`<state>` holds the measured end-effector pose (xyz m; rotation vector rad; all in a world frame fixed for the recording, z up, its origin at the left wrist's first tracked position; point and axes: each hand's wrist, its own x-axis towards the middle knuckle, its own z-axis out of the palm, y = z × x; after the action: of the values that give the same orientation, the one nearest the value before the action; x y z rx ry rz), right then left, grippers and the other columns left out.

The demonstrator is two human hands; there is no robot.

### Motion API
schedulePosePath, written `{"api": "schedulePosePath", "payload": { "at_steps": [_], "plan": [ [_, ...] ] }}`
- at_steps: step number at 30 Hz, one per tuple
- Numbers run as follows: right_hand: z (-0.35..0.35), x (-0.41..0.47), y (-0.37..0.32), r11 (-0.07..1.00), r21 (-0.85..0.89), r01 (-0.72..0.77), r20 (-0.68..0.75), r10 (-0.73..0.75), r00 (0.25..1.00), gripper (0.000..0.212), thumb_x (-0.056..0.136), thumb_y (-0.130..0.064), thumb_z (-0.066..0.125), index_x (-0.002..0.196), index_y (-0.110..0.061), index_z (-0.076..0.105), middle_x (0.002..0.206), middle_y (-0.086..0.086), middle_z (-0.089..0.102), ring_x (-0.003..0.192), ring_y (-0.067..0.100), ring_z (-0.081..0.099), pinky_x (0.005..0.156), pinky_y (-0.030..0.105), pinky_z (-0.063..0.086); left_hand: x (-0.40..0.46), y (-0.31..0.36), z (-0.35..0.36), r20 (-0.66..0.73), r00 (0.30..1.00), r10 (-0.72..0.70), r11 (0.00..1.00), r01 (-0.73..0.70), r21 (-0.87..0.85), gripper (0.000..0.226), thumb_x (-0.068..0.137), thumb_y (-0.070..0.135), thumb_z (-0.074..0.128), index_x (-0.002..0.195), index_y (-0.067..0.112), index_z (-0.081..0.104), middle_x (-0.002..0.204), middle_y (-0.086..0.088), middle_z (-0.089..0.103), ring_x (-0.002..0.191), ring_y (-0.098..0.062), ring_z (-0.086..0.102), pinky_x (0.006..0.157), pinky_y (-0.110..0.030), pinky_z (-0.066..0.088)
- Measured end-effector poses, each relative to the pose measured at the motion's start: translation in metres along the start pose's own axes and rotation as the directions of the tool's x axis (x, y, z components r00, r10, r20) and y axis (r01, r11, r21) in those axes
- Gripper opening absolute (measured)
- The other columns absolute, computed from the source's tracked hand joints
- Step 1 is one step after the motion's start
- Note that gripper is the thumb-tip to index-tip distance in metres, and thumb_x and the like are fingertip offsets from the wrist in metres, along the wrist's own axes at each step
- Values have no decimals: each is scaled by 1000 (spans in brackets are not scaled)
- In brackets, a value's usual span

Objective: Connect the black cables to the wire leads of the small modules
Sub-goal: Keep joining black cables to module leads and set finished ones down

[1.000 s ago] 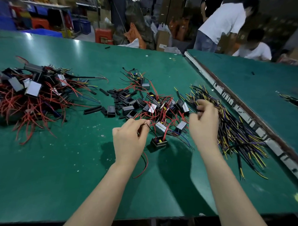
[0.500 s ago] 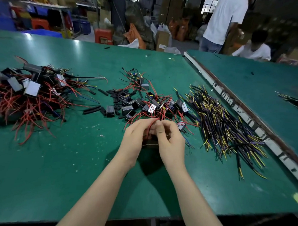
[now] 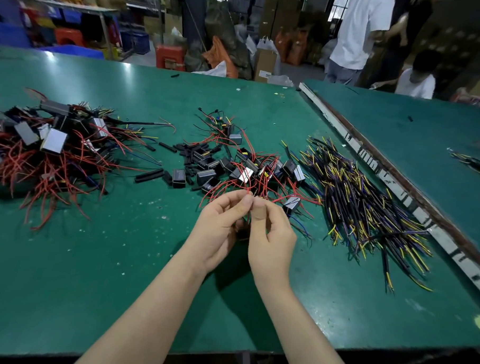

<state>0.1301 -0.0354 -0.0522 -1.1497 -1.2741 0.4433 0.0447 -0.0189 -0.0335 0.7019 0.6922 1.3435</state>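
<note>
My left hand [image 3: 220, 230] and my right hand [image 3: 272, 235] meet above the green table [image 3: 92, 271], fingertips pinched together on thin wire ends. A small black module [image 3: 242, 233] hangs between the palms, mostly hidden. A red wire lead [image 3: 248, 196] rises from the pinch. Whether a black cable is in the right hand is hidden. Just beyond lies a heap of small black modules with red leads [image 3: 250, 171]. To the right spreads a pile of black cables with yellow and purple ends [image 3: 364, 203].
A larger heap of modules with red wires [image 3: 47, 151] covers the left of the table. Loose black sleeve pieces [image 3: 151, 175] lie in the middle. A metal strip [image 3: 393, 183] separates a second green table at right. Two people stand and sit at the back right.
My right hand came back from the cable pile to meet my left hand. Both hands then rose slightly, and the module left the table.
</note>
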Motion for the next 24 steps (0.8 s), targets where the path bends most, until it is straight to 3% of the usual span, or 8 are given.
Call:
{"api": "schedulePosePath", "payload": {
  "at_steps": [4, 6, 9, 13, 16, 19, 21, 24],
  "plan": [
    [-7, 4, -1, 970, 204, -133, -65, 149, 987, 33, 96, -38, 44, 95, -16, 69, 94, -9, 71, 91, 6, 64, 83, 21, 49, 6, 7, -5, -71, 973, 219, 975, -220, -11, 16, 79, 21, 56, 94, 20, 59, 101, 16, 70, 92, 2, 58, 69, -14, 39],
    [-9, 8, -3, 870, 428, -245, -1, 271, 963, 32, 98, -31, 43, 92, -11, 66, 91, -5, 72, 87, 9, 67, 77, 22, 52, 6, 13, -10, -64, 970, 234, 970, -238, -57, 10, 86, 18, 52, 94, 18, 57, 104, 12, 71, 104, -3, 59, 75, -16, 40],
    [-12, 15, -7, 732, 572, -370, 150, 350, 925, 27, 101, -21, 41, 91, -11, 64, 89, 1, 72, 87, 16, 68, 71, 24, 53, 0, 17, -19, 5, 967, 253, 967, -253, -14, 10, 83, 18, 54, 90, 13, 59, 91, 2, 73, 95, -11, 66, 84, -21, 47],
    [-3, 17, -12, 699, 481, -529, 407, 357, 841, 24, 101, -17, 43, 95, -11, 65, 91, 4, 74, 87, 16, 69, 67, 23, 54, -10, 27, -41, -28, 948, 317, 948, -316, 41, 8, 78, 20, 61, 85, 16, 62, 77, 3, 71, 77, -9, 66, 72, -18, 52],
    [13, 16, -15, 766, 320, -558, 508, 358, 783, 25, 102, -14, 41, 93, -16, 64, 88, 0, 74, 83, 13, 69, 63, 21, 54, -10, 38, -57, -106, 932, 346, 930, -326, 169, 15, 75, 20, 63, 89, 15, 61, 73, 6, 70, 70, -4, 64, 67, -14, 50],
    [31, 16, -17, 863, 190, -467, 541, 305, 784, 26, 101, -15, 42, 91, -21, 64, 88, 1, 71, 83, 15, 69, 59, 22, 53, -7, 41, -68, -112, 922, 370, 871, -302, 387, 8, 79, 14, 64, 87, 16, 63, 73, 7, 70, 70, -2, 62, 71, -14, 50],
    [38, 18, -15, 943, 88, -320, 538, 225, 812, 23, 100, -20, 46, 88, -24, 66, 87, 0, 71, 85, 16, 69, 58, 23, 54, -5, 40, -73, -92, 924, 371, 819, -279, 501, 9, 85, 8, 63, 89, 15, 65, 74, 8, 70, 68, -1, 60, 70, -13, 49],
    [44, 21, -11, 977, 44, -207, 530, 153, 834, 18, 97, -25, 53, 93, -22, 71, 87, 2, 71, 80, 12, 67, 58, 25, 57, -3, 40, -79, -62, 937, 345, 798, -258, 545, 14, 88, 8, 61, 100, 8, 68, 75, 13, 72, 70, 5, 61, 67, -9, 46]
  ]
}}
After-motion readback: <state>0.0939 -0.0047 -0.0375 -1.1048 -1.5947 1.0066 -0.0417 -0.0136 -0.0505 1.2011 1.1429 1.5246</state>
